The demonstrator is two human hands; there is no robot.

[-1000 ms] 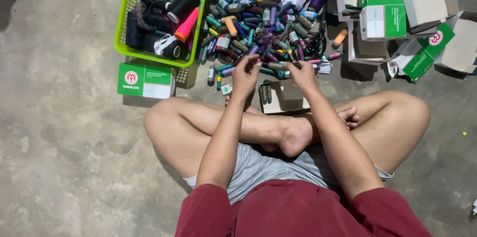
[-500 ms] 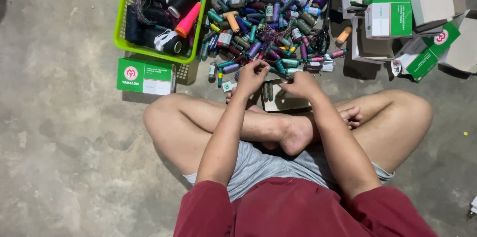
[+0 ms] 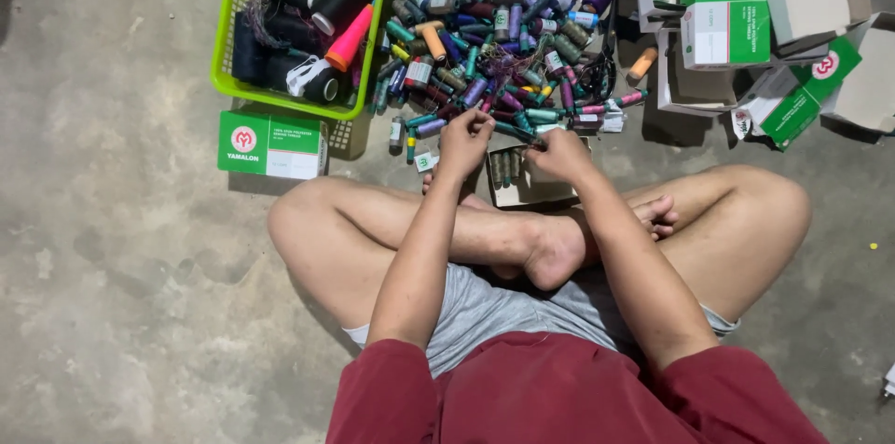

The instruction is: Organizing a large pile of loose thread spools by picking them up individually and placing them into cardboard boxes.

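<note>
On the concrete floor, our left hand and right hand pinch one teal thread spool together above a small open cardboard box.

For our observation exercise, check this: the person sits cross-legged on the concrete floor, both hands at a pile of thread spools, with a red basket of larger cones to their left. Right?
Not quite: the head view shows the basket is lime green, not red. The rest holds.
</note>
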